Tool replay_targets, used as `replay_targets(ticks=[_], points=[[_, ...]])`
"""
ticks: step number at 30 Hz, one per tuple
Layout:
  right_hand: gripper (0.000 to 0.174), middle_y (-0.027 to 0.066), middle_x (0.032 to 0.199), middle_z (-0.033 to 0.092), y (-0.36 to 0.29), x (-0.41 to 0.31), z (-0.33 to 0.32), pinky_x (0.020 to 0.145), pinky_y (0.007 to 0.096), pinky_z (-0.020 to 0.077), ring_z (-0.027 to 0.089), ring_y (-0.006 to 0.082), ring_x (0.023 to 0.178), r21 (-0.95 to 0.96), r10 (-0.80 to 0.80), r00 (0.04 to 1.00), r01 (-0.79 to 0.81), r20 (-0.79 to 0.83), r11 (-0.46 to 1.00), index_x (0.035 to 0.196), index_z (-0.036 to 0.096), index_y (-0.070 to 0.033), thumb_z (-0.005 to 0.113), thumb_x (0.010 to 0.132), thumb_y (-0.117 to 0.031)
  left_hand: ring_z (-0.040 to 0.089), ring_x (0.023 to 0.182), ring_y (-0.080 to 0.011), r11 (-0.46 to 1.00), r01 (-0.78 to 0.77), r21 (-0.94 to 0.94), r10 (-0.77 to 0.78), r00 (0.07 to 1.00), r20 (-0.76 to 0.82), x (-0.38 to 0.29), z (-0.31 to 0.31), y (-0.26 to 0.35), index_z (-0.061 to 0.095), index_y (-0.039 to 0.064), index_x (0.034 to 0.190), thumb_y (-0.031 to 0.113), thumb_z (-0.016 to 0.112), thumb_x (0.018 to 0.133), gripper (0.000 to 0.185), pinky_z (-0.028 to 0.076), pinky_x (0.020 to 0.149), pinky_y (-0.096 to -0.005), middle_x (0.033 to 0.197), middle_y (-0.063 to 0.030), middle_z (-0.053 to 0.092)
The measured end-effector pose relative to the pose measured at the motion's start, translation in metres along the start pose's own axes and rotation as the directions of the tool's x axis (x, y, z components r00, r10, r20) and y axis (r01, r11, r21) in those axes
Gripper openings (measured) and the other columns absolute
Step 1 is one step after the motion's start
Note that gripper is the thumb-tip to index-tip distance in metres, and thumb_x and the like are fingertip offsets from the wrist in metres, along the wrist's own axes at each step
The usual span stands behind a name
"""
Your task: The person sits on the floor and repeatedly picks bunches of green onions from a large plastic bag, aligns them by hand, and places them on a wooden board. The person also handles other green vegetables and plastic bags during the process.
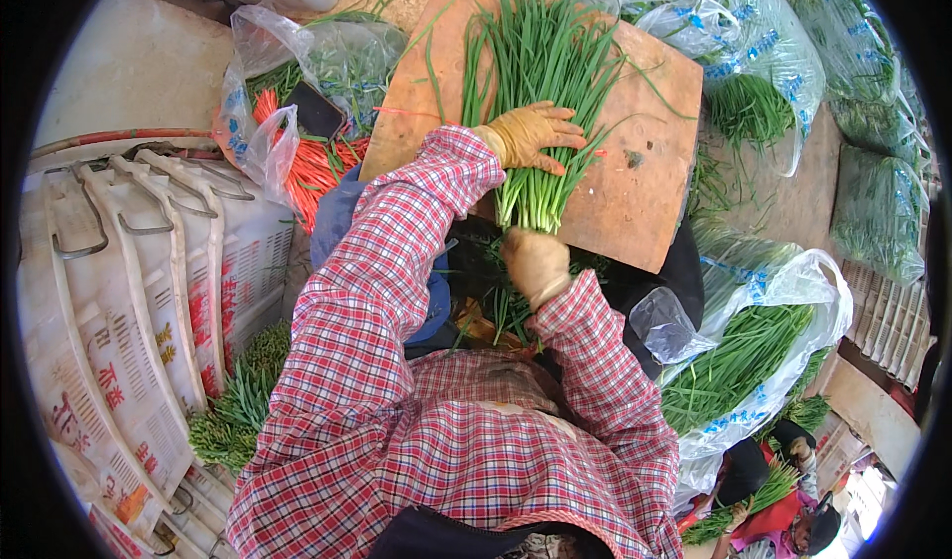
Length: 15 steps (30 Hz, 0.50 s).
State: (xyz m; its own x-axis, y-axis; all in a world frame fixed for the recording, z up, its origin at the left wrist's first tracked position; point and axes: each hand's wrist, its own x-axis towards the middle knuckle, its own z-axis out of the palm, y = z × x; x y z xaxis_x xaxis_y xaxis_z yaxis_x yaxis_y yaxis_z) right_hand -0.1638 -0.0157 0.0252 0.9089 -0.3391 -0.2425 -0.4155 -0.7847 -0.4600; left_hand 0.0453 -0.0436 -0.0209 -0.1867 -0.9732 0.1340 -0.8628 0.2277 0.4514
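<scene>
A bunch of long green leafy stalks, like Chinese chives (554, 53), lies on a wooden board (632, 187) before me, its pale stem ends towards my body. My left hand (537, 139), in a yellow glove, lies on the stalks with spread fingers, pressing them. At the stem ends just past the board's near edge is my right hand (537, 261), gloved and curled; whether it grips any stems is hidden. A thin red tie (416, 112) lies on the board left of my left hand. A few loose leaves lie on the board.
Left are a plastic bag (268, 38), a bundle of red ties (316, 179), a dark phone (316, 110) and stacked white crates (134, 261). Right stands an open bag of greens (744, 351); more filled bags (766, 60) lie beyond. A co-worker (803, 522) is at lower right, near more greens.
</scene>
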Motion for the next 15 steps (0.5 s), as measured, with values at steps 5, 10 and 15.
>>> replay_targets(ticks=[5, 10, 15], points=[[0.014, 0.0127, 0.063, 0.059, 0.008, -0.093, 0.021, 0.052, 0.0417, 0.0478, 0.058, 0.0316, 0.056, 0.108, -0.136, 0.974, 0.118, 0.181, 0.987, 0.074, 0.057, -0.008, 0.062, 0.076, -0.021, 0.029, 0.132, -0.03, 0.999, -0.005, -0.039, 0.004, 1.0, -0.019, -0.003, 0.004, -0.003, 0.046, 0.02, 0.131, 0.055, 0.056, 0.078, 0.064, 0.02, 0.108, -0.048, 0.136, -0.0043, 0.043], [0.007, 0.0077, 0.059, 0.06, 0.05, -0.141, 0.011, 0.043, 0.0375, 0.045, 0.06, 0.0247, 0.054, -0.293, 0.052, 0.901, 0.085, 0.43, 0.952, 0.061, 0.064, -0.01, 0.062, 0.067, -0.013, 0.028, 0.132, -0.0302, 1.0, 0.022, -0.011, -0.021, 0.998, 0.056, 0.001, -0.004, 0.002, 0.046, 0.019, 0.131, 0.055, 0.055, 0.079, 0.064, 0.019, 0.108, -0.0484, 0.136, -0.0048, 0.043], [0.006, 0.0027, 0.065, 0.064, 0.041, -0.132, 0.033, 0.047, 0.0373, 0.0473, 0.063, 0.0212, 0.062, -0.292, -0.102, 0.656, 0.464, 0.748, 0.837, 0.071, 0.069, -0.011, 0.063, 0.07, -0.011, 0.036, 0.126, -0.0313, 0.996, 0.076, 0.04, -0.065, 0.97, -0.234, -0.013, -0.029, 0.022, 0.047, 0.012, 0.129, 0.048, 0.054, 0.083, 0.058, 0.028, 0.105, -0.0427, 0.132, -0.0085, 0.047]])
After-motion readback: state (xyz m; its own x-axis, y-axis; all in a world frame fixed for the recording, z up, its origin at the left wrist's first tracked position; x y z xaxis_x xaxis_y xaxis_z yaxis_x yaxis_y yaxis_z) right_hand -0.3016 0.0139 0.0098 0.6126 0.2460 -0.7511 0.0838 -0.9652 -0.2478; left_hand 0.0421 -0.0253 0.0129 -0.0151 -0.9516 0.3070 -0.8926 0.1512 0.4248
